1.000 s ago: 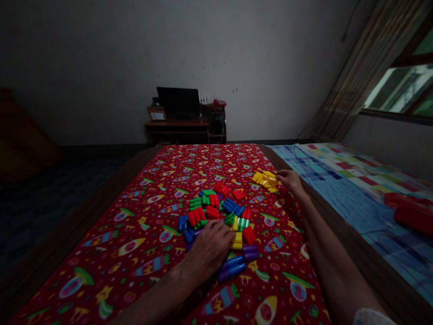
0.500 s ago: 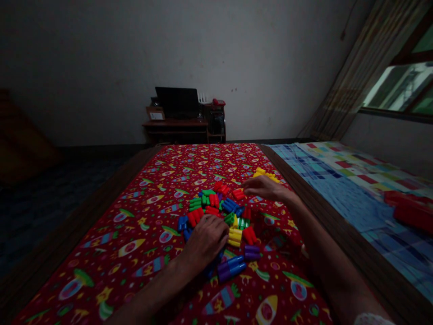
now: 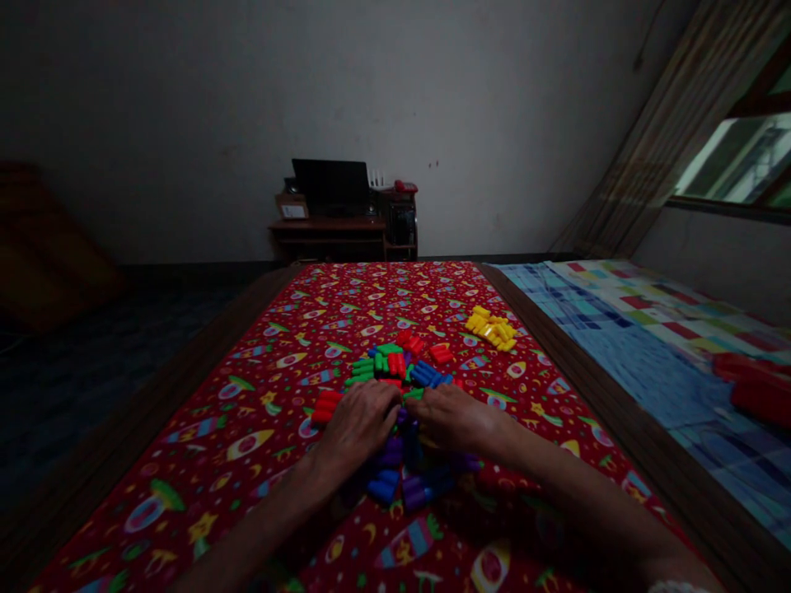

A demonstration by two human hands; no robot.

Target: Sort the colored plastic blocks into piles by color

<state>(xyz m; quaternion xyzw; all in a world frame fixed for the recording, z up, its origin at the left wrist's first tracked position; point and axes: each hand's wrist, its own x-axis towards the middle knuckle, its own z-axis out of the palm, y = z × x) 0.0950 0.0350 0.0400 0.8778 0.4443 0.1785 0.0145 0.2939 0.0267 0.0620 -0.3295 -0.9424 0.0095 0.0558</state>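
A pile of colourful plastic building blocks lies on the red patterned cloth, and both of my hands are down in it. My left hand curls over the pile's left side, beside red blocks; its fingertips are hidden. From the right, my right hand reaches in, its fingers bent together next to a green block. What either hand grips does not show. Purple and blue blocks lie nearer me. Green blocks and a blue block sit beyond the hands.
A separate group of yellow blocks lies to the right on the cloth. Dark wooden edging borders the cloth. Beyond it is a surface with blue checked fabric. A desk with a monitor stands by the far wall.
My right hand has moved from beside the yellow blocks back left into the pile, close to my left hand. Red blocks by my left hand have shifted left.
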